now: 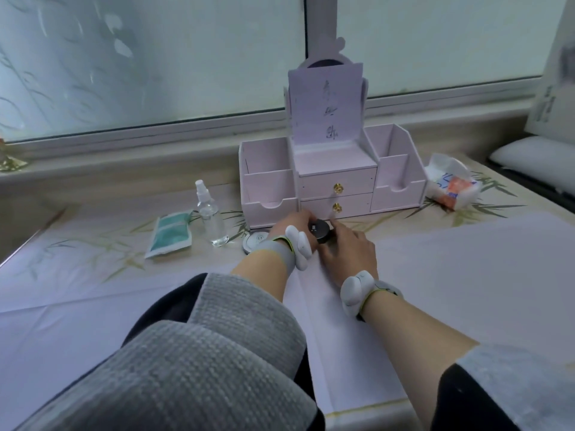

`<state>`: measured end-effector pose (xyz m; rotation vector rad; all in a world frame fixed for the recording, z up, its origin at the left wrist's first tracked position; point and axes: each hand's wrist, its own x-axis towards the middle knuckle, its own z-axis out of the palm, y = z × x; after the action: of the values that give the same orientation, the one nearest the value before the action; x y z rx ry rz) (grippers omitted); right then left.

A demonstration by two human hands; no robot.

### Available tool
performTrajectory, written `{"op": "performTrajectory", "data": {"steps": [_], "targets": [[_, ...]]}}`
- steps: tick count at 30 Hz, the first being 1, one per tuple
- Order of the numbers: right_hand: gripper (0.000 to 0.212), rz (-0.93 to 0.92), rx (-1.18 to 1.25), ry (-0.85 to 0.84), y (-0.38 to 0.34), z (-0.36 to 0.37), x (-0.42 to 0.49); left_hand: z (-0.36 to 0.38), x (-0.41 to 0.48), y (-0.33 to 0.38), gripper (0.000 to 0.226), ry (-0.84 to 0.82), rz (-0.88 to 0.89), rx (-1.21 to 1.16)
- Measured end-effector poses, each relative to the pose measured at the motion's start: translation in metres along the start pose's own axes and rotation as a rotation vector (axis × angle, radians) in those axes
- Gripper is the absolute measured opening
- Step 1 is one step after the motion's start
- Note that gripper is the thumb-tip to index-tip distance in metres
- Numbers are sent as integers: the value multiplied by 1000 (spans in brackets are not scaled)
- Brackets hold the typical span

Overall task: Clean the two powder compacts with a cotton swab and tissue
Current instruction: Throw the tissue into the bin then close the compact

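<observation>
In front of the pink organizer (333,181), at its lower drawer, both hands meet around a black compact (320,230). Much of that compact is hidden: only its round top with a small pale label and part of its dark side show between the fingers. The left hand (292,227) is seen from the back, its fingers curled over the far left side of the compact and out of sight behind a white wrist device, so how tightly they close cannot be told. The right hand (350,251) lies against the compact's right side, fingers loosely bent, the forefinger stretched toward the drawer knob; whether it grips or only touches is unclear. A white compact (254,242) lies closed on the table just left of the left wrist, partly covered by it. Further left stand a spray bottle (211,213) and a green pouch (170,234). A tissue pack (449,181) sits right of the organizer.
</observation>
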<state>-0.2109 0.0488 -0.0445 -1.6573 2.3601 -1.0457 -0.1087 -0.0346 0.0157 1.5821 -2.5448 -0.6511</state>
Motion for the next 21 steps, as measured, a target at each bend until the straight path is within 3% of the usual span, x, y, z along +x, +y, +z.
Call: {"op": "performTrajectory", "data": {"steps": [7, 15, 21], "targets": [[57, 30, 18, -52, 5, 0, 0, -9, -14, -2, 35, 88, 97, 194], [59, 26, 4, -80, 1, -2, -2, -21, -24, -1, 31, 54, 158, 352], [57, 9, -1, -85, -1, -6, -4, -26, -19, -1, 33, -10, 184, 345]]}}
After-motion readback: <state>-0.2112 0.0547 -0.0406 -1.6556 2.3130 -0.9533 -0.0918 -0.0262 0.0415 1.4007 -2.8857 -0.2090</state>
